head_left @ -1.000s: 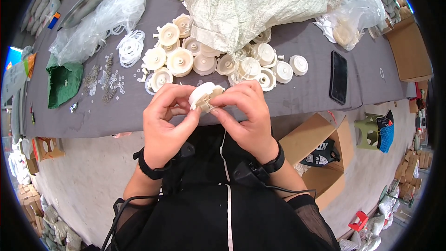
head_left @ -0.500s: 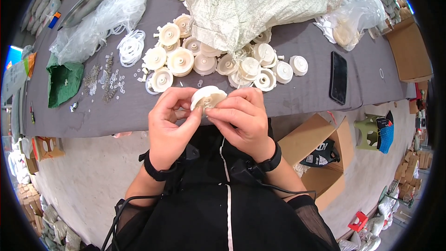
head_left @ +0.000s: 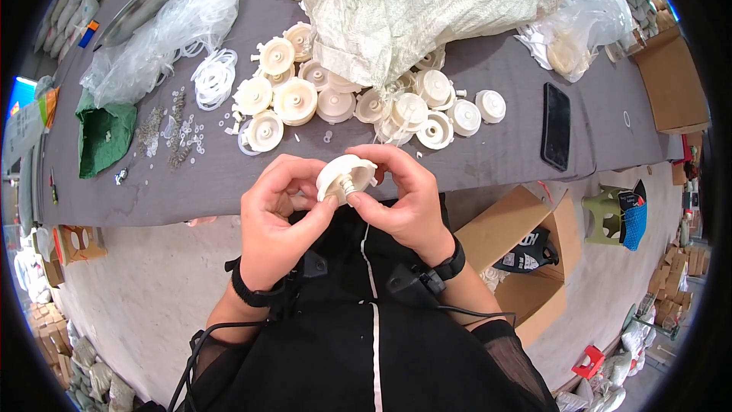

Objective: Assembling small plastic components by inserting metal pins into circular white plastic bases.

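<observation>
A round cream plastic cap point(head_left: 333, 178) with a central post is held in front of my body, just past the table's near edge. My left hand point(head_left: 280, 210) grips its left side, the thumb on the rim. From the right, my right hand point(head_left: 402, 197) is closed on the same cap, its thumb against the post and its fingers along the far side. The cap tilts so that its hollow inside faces me. Beyond my hands lies a pile of similar cream plastic caps point(head_left: 296, 102), some facing up with their posts showing.
A large white woven sack point(head_left: 435, 8) leans over the pile. Leftward are clear plastic bags point(head_left: 171, 31), white rings point(head_left: 214, 79), small springs point(head_left: 180, 126) with washers, and a green pouch point(head_left: 107, 134). A black phone point(head_left: 556, 127) lies right; an open cardboard box point(head_left: 503, 237) stands below the table.
The cap has turned in my hands, so its inside and post show more. My right hand's fingers have shifted, with the index finger now reaching over the far side.
</observation>
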Motion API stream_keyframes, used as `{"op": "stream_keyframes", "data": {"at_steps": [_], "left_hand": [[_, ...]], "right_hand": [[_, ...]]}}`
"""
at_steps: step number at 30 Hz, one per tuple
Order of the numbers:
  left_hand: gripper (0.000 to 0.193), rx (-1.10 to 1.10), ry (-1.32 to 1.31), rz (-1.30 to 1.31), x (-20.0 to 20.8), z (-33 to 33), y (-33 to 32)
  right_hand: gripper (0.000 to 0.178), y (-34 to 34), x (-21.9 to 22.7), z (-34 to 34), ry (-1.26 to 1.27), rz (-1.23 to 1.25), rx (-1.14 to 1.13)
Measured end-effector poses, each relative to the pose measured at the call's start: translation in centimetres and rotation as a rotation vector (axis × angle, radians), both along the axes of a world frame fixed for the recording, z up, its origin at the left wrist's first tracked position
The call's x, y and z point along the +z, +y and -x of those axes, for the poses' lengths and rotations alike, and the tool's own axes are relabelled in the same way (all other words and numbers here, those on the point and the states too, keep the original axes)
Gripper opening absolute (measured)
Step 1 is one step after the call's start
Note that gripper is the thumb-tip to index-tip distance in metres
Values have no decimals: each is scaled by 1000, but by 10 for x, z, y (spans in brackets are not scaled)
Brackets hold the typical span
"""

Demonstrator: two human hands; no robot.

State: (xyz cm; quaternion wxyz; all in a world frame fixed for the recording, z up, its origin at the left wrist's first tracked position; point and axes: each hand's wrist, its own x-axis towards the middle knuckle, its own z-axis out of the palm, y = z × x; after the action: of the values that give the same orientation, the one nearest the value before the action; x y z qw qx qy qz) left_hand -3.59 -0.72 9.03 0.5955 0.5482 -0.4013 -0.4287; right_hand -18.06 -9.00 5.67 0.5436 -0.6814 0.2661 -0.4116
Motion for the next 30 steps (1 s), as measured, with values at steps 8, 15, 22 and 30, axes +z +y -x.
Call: {"op": "stream_keyframes", "data": {"at_steps": [8, 15, 22, 30], "left_hand": [[26, -31, -174, 8, 9, -4, 6], [29, -37, -251, 8, 3, -11, 15], [19, -131, -441, -67, 21, -55, 11], [15, 122, -1228, -410, -35, -169, -30]], "right_hand": [[27, 0, -8, -4, -184, -333, 235], [21, 9, -2, -11, -53, -270, 197], [25, 18, -23, -18, -375, -642, 352], [25, 24, -29, -26, -522, -856, 391]]}}
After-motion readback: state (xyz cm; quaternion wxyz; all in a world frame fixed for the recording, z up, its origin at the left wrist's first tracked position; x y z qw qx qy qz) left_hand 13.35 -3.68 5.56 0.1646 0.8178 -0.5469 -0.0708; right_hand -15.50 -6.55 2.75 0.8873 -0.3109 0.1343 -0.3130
